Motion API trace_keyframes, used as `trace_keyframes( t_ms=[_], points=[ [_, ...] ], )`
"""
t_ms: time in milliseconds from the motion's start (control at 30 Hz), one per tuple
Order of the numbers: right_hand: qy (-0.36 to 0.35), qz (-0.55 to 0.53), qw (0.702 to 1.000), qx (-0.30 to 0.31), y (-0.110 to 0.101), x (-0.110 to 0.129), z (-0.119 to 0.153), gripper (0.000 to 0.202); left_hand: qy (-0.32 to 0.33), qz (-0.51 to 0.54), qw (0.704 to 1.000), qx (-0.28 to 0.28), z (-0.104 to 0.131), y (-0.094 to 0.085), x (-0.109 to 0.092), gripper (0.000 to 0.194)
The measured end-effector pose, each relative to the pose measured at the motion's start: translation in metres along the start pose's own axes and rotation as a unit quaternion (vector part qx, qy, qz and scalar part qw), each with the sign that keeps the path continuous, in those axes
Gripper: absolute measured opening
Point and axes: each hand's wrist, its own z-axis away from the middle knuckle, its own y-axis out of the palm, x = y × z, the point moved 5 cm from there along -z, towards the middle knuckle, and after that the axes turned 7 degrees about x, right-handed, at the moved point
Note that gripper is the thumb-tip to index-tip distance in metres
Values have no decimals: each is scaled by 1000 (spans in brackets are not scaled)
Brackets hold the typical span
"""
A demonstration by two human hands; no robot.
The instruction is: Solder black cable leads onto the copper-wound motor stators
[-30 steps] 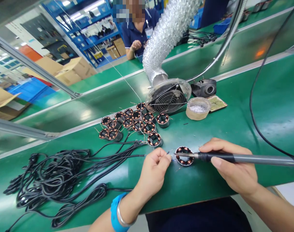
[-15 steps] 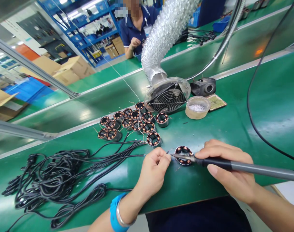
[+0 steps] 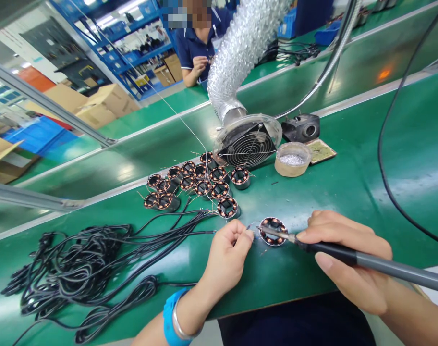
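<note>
My left hand (image 3: pixel 230 254) is pinched shut on the end of a black cable (image 3: pixel 204 232), beside a round copper-wound coil ring (image 3: pixel 273 231) on the green table. A thin wire runs between the fingertips and the ring. My right hand (image 3: pixel 352 259) holds a soldering iron (image 3: pixel 334 252) with a black and grey handle. Its tip lies over the left part of the ring, a little right of my left fingertips. Whether the tip touches the wire is too small to tell.
Several coil rings (image 3: pixel 202 187) stand behind my left hand, with tangled black cables (image 3: pixel 78 269) at left. Further back are a fan with a silver duct (image 3: pixel 228 77), a round tub (image 3: pixel 293 159) and a sponge tray (image 3: pixel 322 151). A person (image 3: pixel 200 45) sits opposite.
My right hand has drawn the soldering iron slightly right, and its tip has moved away from my left fingertips. My left hand has stayed nearly still with the cable.
</note>
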Motion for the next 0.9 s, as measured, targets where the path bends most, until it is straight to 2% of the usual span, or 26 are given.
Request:
trace_keyframes(
  t_ms=[367,633,900],
  points=[
    [1,-12,999,35,5,2,-6,25,-7,8,1000,-3,1,3,-3,36],
    [2,-12,999,36,5,1,-4,25,-4,5,1000,-1,1,3,-2,35],
    [3,-1,1000,6,1,0,-1,25,-5,4,1000,-3,1,1,-2,33]
  ],
)
